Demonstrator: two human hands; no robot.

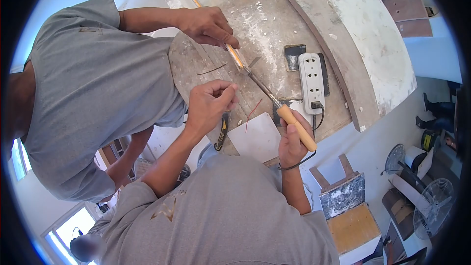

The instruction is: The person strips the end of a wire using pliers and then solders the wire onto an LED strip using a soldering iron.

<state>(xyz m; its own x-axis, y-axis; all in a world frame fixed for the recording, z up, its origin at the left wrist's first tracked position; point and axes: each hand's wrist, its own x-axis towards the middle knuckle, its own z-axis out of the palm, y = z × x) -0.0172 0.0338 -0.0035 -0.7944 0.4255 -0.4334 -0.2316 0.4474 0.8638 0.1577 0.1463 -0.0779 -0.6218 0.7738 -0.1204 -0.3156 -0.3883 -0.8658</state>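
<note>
My right hand [293, 140] is wrapped round the wooden handle of a soldering iron [297, 128]. The iron's metal tip meets the end of a thin strip with an orange line [234, 56]. A co-worker's hand [208, 27] holds that strip from the upper left. My left hand [212, 102] is raised below the strip, thumb and index finger pinched together; whatever may be between them is too small to make out. A red wire [253, 113] lies over a white sheet [255, 137] near my left hand, and a dark wire [211, 69] rests above it.
A white power strip [311, 81] with a plugged-in black cord stands right of the iron. A yellow-black cutter [222, 132] lies at the near edge of the worktable [274, 29]. A curved board [338, 59] borders the right side. The co-worker [98, 103] stands close at the left.
</note>
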